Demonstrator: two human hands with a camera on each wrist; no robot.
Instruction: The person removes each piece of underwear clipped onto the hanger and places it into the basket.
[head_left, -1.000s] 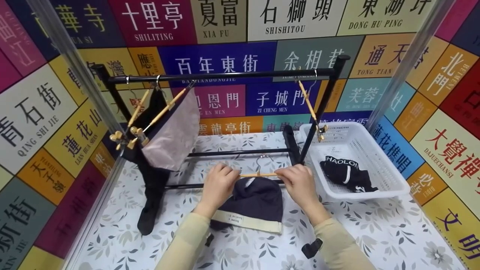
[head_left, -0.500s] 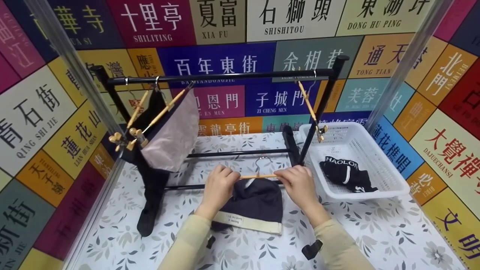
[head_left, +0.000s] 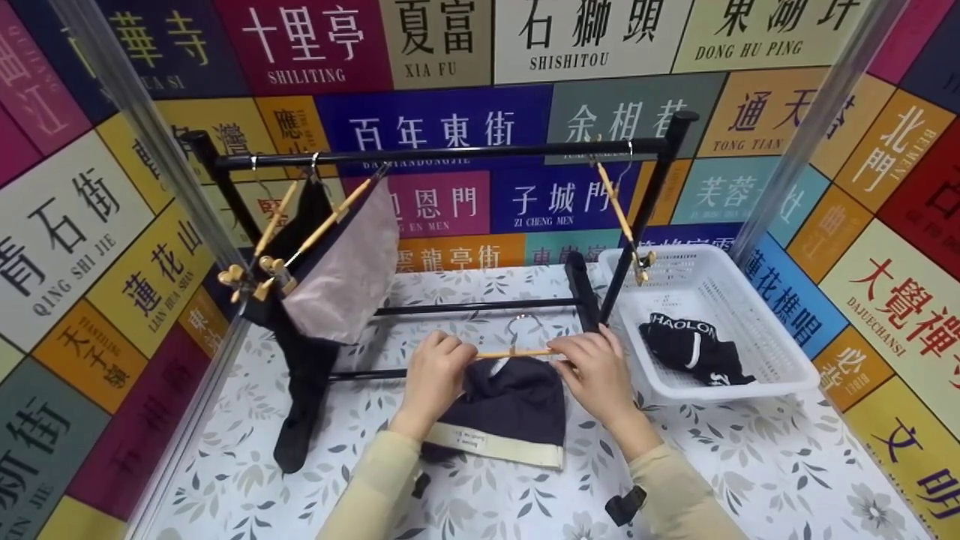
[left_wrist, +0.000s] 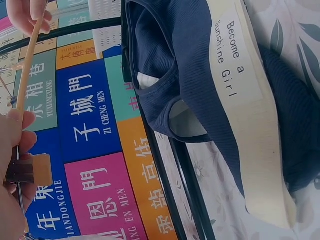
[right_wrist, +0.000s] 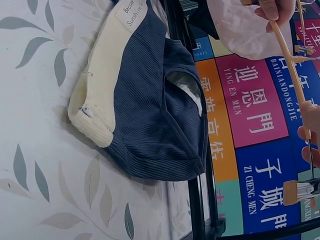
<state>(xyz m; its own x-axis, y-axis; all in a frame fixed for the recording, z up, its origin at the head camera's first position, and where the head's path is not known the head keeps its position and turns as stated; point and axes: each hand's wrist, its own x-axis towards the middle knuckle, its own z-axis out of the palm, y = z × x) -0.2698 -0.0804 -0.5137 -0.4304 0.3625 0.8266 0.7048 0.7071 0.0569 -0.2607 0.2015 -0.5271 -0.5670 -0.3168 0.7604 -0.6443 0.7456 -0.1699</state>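
Hanger [head_left: 514,352] held at both ends, its thin wooden bar running level from left to right, metal hook pointing away from the person.

Left hand [head_left: 439,379]: grip closed, thumb and fingers pinching the left end of the bar. Right hand [head_left: 596,367]: grip likewise closed on the right end, thumb and fingers meeting round the wood. Short gap of bare bar between the two. Wrist views show a brown clip [left_wrist: 41,170] beside the left fingers and a matching clip [right_wrist: 297,192] by the right.

Underwear [head_left: 517,405], navy and ribbed, lies on the desk [head_left: 750,457] between the forearms, on the near side of the rack. Its cream waistband [left_wrist: 250,115] faces the person and reads "Become a Sunshine Girl". In both wrist views the bar is apart from the fabric.

Black rack [head_left: 480,151] stands beyond the hands. At its left, a pink cloth [head_left: 349,281] and a long black sock [head_left: 304,405] hang; at its right, a second hanger [head_left: 616,201]. White basket [head_left: 784,334] sits right of the rack, containing a crumpled black garment [head_left: 675,345] with white lettering. Desk cover: white, grey leaf print.
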